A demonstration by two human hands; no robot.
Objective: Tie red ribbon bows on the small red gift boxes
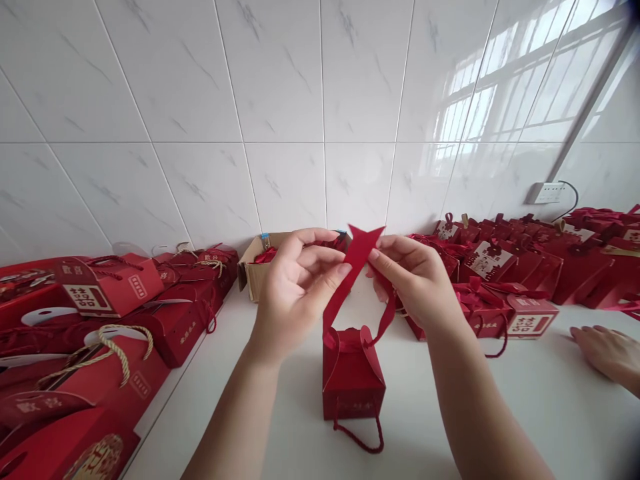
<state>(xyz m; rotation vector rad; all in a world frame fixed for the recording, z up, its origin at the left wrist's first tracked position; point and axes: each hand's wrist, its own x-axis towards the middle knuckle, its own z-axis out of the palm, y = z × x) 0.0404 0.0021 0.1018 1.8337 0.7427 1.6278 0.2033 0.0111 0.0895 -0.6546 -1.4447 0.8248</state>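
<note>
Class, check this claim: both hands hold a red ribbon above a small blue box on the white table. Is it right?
Not quite. The head view shows the small box is red, not blue. The rest holds: left hand and right hand hold the red ribbon above it on the white table.

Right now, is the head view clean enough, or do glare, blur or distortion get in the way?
Head view: left hand, right hand and the red ribbon they pinch are sharp; a window reflection glares on the tiled wall, upper right of the picture; the wide lens bows the tile joints; right corners darken; shadows on the table are soft.
</note>
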